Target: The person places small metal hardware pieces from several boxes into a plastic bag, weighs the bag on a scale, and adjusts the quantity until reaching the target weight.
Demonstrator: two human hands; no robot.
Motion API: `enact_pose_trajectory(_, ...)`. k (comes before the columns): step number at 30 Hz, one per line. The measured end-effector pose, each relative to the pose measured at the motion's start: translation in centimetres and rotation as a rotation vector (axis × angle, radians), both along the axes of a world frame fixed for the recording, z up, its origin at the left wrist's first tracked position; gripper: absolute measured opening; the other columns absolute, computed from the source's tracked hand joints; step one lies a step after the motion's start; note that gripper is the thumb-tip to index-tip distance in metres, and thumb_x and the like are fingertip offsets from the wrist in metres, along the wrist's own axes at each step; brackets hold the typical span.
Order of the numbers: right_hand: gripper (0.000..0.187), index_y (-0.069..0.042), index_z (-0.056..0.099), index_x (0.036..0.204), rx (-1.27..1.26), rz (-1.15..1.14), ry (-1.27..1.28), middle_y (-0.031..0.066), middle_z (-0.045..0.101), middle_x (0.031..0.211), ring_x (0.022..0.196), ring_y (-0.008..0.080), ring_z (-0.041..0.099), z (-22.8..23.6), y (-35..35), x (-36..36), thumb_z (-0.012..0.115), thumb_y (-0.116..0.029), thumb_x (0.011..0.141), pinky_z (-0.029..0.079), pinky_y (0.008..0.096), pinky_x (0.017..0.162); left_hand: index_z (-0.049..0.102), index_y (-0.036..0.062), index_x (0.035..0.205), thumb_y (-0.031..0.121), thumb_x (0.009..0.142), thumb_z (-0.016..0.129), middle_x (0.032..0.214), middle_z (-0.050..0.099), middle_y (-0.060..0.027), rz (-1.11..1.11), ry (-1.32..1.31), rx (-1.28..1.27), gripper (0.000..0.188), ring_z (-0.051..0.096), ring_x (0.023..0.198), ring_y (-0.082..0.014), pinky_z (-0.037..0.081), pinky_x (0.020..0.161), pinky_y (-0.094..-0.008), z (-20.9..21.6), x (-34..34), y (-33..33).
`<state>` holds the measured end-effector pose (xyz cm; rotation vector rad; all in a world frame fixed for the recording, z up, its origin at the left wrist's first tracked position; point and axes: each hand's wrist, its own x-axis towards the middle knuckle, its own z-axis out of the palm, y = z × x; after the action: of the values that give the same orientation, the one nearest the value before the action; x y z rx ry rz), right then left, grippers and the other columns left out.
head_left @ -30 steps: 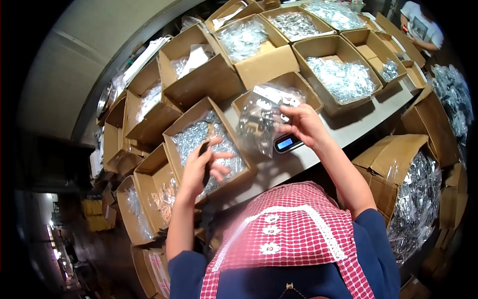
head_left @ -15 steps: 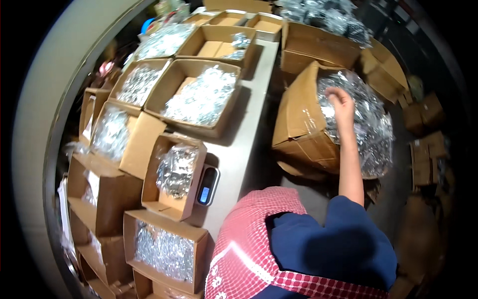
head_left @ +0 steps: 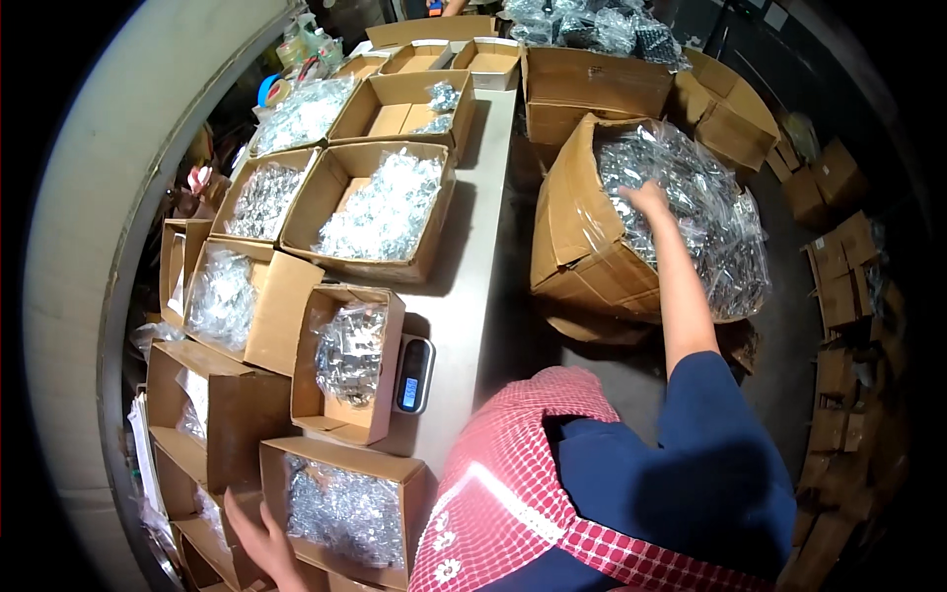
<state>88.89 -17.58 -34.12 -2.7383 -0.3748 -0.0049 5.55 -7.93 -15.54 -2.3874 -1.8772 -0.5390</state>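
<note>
My right hand (head_left: 646, 200) is stretched out over a large tilted carton (head_left: 577, 222) heaped with clear plastic packets of silvery metal pieces (head_left: 705, 237). Its thumb and fingers look apart just above the packets, and I see nothing held. At the lower left, my left hand (head_left: 264, 543) is open with fingers spread. It is beside a small cardboard box (head_left: 419, 493) of glittering clear packets (head_left: 345, 508). Another open box (head_left: 385, 419), holding silvery packets (head_left: 353, 360), tilts against a small scale (head_left: 414, 375) with a lit display.
A metal table (head_left: 473, 227) carries several open boxes of packets along its left side. A nearly bare-bottomed box (head_left: 459, 138) stands further back. Behind the large carton is another carton (head_left: 592, 89) topped with dark wrapped packets. Someone else's hand (head_left: 454, 7) shows at the top edge. Cardboard boxes line the right.
My left hand has come into view at the lower left. My right hand has shifted slightly left and lower over the packets. The whole view has tilted a little.
</note>
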Motion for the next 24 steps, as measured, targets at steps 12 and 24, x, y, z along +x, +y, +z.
enact_pose_trajectory(12, 0.034, 0.009, 0.062, 0.096, 0.805, -0.012, 0.188, 0.0155, 0.067, 0.085, 0.074, 0.0265, 0.063, -0.9, 2.3, 2.4, 0.074, -0.004, 0.067, 0.051, 0.0372, 0.067, 0.046, -0.0041, 0.133, 0.001, 0.091, 0.053, 0.148, 0.033, -0.0205, -0.211, -0.314, 0.007, 0.042, 0.057, 0.107, -0.0322, 0.049, 0.088, -0.0372, -4.5, 7.8, -1.4)
enact_pose_trajectory(24, 0.025, -0.005, 0.055, 0.094, 1.408, 0.317, 0.442, 0.0045, 0.059, 0.078, 0.066, 0.0141, 0.061, 14.8, 4.4, -5.8, 0.065, 0.004, 0.073, 0.055, 0.0297, 0.052, 0.031, -0.0027, 0.144, -0.002, 0.090, 0.052, 0.136, 0.047, -0.0213, 0.073, -0.576, -0.119, 0.057, 0.062, 0.096, -0.0252, 0.047, 0.087, -0.0337, -8.7, 9.1, -7.1)
